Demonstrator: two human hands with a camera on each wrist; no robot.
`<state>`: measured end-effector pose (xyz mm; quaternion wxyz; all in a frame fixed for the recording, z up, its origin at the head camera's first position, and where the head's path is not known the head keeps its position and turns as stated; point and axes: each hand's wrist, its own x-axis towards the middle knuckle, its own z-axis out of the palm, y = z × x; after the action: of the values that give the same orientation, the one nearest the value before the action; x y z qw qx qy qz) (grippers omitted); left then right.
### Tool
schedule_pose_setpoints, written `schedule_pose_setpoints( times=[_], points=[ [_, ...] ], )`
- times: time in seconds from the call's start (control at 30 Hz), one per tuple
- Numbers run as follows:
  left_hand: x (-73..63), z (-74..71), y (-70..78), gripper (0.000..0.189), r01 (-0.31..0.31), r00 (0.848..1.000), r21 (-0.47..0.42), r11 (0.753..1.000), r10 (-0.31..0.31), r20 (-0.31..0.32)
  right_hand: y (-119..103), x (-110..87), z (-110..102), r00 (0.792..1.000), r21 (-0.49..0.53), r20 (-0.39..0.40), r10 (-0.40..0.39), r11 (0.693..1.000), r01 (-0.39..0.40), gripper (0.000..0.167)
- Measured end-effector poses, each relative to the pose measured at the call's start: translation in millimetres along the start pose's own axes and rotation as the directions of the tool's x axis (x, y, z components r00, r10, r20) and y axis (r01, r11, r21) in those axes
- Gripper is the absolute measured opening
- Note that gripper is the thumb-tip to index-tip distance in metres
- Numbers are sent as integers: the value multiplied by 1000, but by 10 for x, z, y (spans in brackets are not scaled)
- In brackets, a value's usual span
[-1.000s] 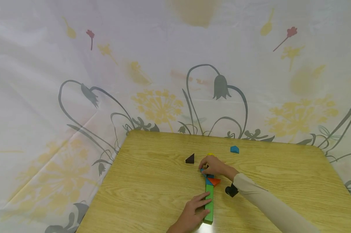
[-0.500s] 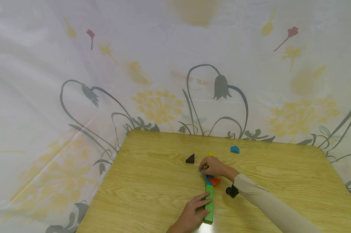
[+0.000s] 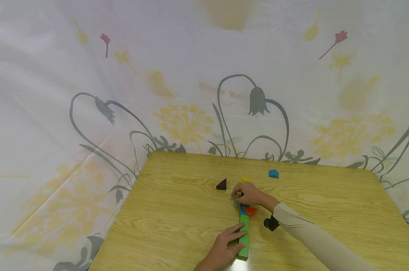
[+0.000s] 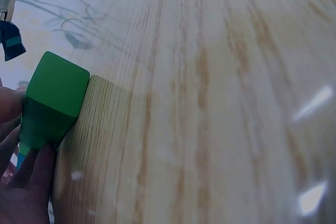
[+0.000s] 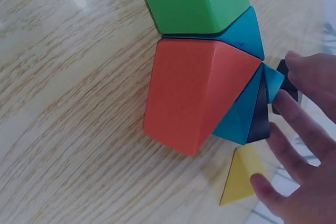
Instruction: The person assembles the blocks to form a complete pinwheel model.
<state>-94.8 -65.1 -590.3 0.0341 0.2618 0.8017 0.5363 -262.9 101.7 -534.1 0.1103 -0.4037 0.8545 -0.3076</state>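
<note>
A long green block lies on the wooden table, and my left hand rests along it, fingers across its top and against its left side. At its far end stand a blue triangular block and a red-orange block. Beyond them come another blue block, a thin black block and a small blue block. My right hand is over this far end, thumb and index finger at the small blue block, other fingers loosely bent. Its lowest fingertip is by a yellow block.
A black triangular block lies left of my right hand. Farther back is a blue block. Black pieces show beside the right sleeve. A flower-printed cloth hangs along the table's far edge.
Almost nothing moves: my right wrist and the black pieces beside the sleeve shift slightly right, while my left hand stays on the green block.
</note>
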Motion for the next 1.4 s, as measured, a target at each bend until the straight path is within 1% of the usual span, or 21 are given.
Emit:
schedule_pose_setpoints(
  times=[0.1, 0.27, 0.47, 0.63, 0.73, 0.9, 1.07, 1.17, 1.3, 1.4],
  points=[
    [4, 7, 5, 39, -9, 1000, 4, 1000, 9, -2, 24, -16, -8, 1000, 5, -20, -7, 1000, 7, 12],
    [2, 16, -12, 38, -18, 1000, 4, 1000, 18, -7, 55, -58, -38, 999, 4, -46, 7, 1000, -7, 13],
    [-4, 14, -33, 39, 6, 1000, -7, 1000, -6, -3, 43, -100, -66, 998, 45, -55, -14, 999, 16, 15],
    [-8, 20, -33, 40, 24, 1000, -10, 1000, -24, 1, 45, -108, -60, 997, 51, -70, -28, 998, 32, 15],
    [-7, 18, -29, 40, 18, 1000, -10, 1000, -18, -1, 22, -120, -87, 997, 58, -72, -11, 998, 15, 15],
    [-5, 17, -20, 39, 9, 1000, 0, 1000, -9, -14, 28, -143, -173, 995, 76, -91, 44, 996, -37, 17],
    [-9, 22, -26, 38, 8, 1000, 11, 1000, -8, -28, 121, -168, -289, 987, 60, -147, 62, 997, -53, 19],
    [-11, 26, -33, 39, 14, 1000, 7, 1000, -14, -26, 190, -199, -371, 982, 70, -169, 89, 995, -78, 21],
    [-11, 27, -26, 39, 28, 999, 0, 1000, -28, -22, 290, -265, -475, 974, 70, -191, 124, 991, -112, 25],
    [-10, 28, -13, 39, 36, 999, -4, 999, -36, -20, 360, -325, -547, 966, 46, -220, 138, 990, -131, 26]
  ],
)
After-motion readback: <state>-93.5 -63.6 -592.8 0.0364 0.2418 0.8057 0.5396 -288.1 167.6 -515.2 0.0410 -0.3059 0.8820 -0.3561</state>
